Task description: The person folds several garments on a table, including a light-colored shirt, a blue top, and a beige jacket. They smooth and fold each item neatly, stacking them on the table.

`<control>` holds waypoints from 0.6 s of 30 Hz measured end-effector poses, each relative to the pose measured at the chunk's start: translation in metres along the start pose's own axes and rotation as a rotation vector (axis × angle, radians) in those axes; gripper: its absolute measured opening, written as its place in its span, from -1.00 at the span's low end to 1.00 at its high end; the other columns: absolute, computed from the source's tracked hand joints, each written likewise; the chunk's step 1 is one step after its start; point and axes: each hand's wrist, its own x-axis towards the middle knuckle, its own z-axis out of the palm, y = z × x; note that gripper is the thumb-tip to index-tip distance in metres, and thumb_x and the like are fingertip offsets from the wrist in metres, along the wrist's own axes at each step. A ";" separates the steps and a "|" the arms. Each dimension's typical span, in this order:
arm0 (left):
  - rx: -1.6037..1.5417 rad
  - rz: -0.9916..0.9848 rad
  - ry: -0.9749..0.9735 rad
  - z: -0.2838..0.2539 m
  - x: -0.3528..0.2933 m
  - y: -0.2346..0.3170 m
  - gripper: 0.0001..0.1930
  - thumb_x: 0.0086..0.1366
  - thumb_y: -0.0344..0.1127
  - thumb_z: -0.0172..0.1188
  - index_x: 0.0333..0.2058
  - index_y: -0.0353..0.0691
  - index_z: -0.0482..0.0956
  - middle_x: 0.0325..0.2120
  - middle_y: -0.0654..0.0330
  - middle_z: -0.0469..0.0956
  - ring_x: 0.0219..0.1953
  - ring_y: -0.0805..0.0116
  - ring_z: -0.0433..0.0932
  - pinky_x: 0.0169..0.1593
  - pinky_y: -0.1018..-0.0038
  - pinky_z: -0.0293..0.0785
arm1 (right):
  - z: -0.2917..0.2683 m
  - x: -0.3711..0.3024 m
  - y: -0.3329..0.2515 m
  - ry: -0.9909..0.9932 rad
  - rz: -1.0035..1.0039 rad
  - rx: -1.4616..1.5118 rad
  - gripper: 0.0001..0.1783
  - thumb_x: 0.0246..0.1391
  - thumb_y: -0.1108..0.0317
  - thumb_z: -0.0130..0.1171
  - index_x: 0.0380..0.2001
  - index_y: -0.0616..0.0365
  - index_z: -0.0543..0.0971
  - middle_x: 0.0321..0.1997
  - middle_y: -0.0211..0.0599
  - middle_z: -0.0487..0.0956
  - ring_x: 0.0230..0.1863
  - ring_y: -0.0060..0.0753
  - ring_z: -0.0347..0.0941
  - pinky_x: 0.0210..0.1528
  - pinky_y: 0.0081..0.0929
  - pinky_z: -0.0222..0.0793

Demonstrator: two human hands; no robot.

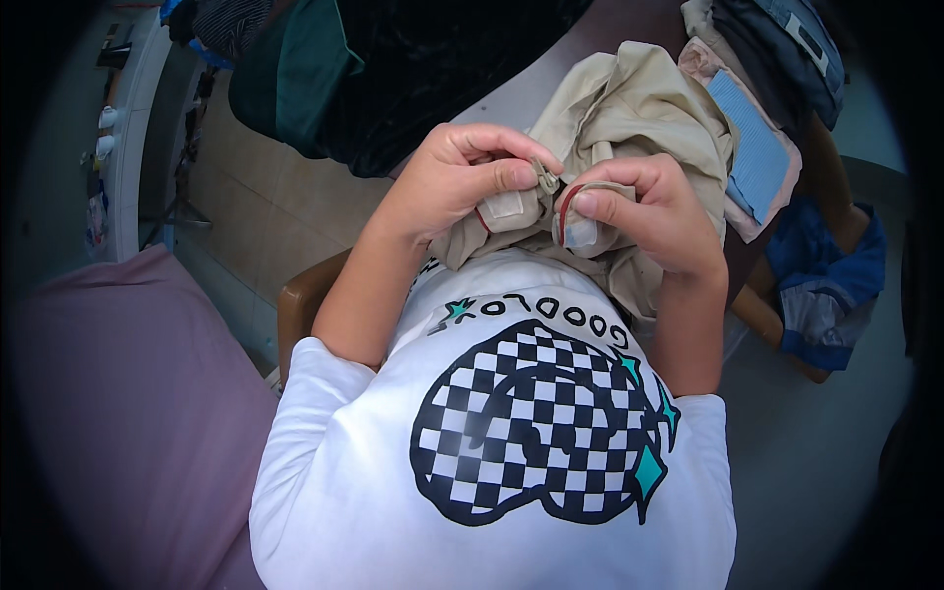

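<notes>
Beige trousers [629, 113] lie bunched over my lap and up onto the table edge. Between thumb and fingers, my left hand [462, 177] pinches one end of the waistband, which shows a white patch and red piping inside. My right hand [654, 206] grips the other end, thumb pressed on top, with red piping and a pale patch below it. The two waistband ends are close together but apart. Folds hide the rest of the trousers' shape, and any small fastener between the fingertips is too small to make out.
Dark green and black cloth [374, 79] hangs over the table at the far left. Folded clothes [757, 143] are stacked at the far right. Blue clothing [826, 275] hangs over a wooden chair on the right. Mauve cloth [147, 393] covers something at my left.
</notes>
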 end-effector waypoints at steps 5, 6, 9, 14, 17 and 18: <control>-0.067 0.020 0.037 0.001 0.003 -0.003 -0.81 0.17 -0.44 0.28 -0.24 -0.35 0.56 -0.35 0.18 0.60 -0.39 0.56 0.55 -0.31 0.65 0.51 | 0.001 0.001 0.006 0.026 -0.067 -0.032 -0.86 0.05 0.42 0.21 -0.34 0.26 0.64 -0.44 -0.47 0.60 -0.43 -0.75 0.42 -0.39 -0.74 0.33; -0.074 0.019 0.038 0.001 0.003 -0.003 -0.81 0.17 -0.44 0.28 -0.24 -0.34 0.56 -0.36 0.18 0.60 -0.39 0.57 0.55 -0.32 0.65 0.51 | 0.002 0.001 0.005 0.036 -0.121 -0.035 -0.86 0.03 0.43 0.23 -0.34 0.26 0.64 -0.43 -0.48 0.60 -0.43 -0.76 0.42 -0.40 -0.75 0.33; -0.083 0.020 0.048 0.001 0.004 -0.004 -0.81 0.17 -0.45 0.28 -0.24 -0.34 0.54 -0.37 0.18 0.60 -0.40 0.58 0.55 -0.34 0.67 0.51 | 0.006 -0.001 0.004 0.248 -0.039 0.042 -0.86 -0.03 0.47 0.28 -0.35 0.27 0.64 -0.41 -0.46 0.61 -0.44 -0.76 0.42 -0.40 -0.78 0.33; -0.071 0.018 0.062 0.002 0.003 -0.003 -0.82 0.16 -0.45 0.28 -0.25 -0.33 0.55 -0.38 0.19 0.60 -0.41 0.59 0.54 -0.36 0.68 0.50 | 0.000 -0.004 0.001 0.190 0.059 0.105 -0.84 -0.05 0.47 0.31 -0.36 0.30 0.63 -0.42 -0.43 0.61 -0.44 -0.74 0.42 -0.39 -0.77 0.31; -0.058 0.003 0.074 0.002 0.002 0.000 -0.83 0.16 -0.46 0.28 -0.25 -0.32 0.56 -0.39 0.20 0.60 -0.42 0.60 0.54 -0.37 0.69 0.49 | 0.003 -0.002 0.001 0.133 0.013 0.077 -0.85 0.00 0.43 0.28 -0.37 0.30 0.63 -0.46 -0.46 0.60 -0.45 -0.77 0.40 -0.41 -0.80 0.29; -0.059 0.005 0.074 0.003 0.002 0.000 -0.83 0.16 -0.46 0.28 -0.25 -0.32 0.57 -0.39 0.20 0.60 -0.43 0.60 0.53 -0.37 0.69 0.49 | 0.004 -0.001 0.001 0.112 -0.007 0.082 -0.85 0.02 0.41 0.26 -0.37 0.30 0.63 -0.48 -0.47 0.59 -0.46 -0.79 0.39 -0.42 -0.81 0.28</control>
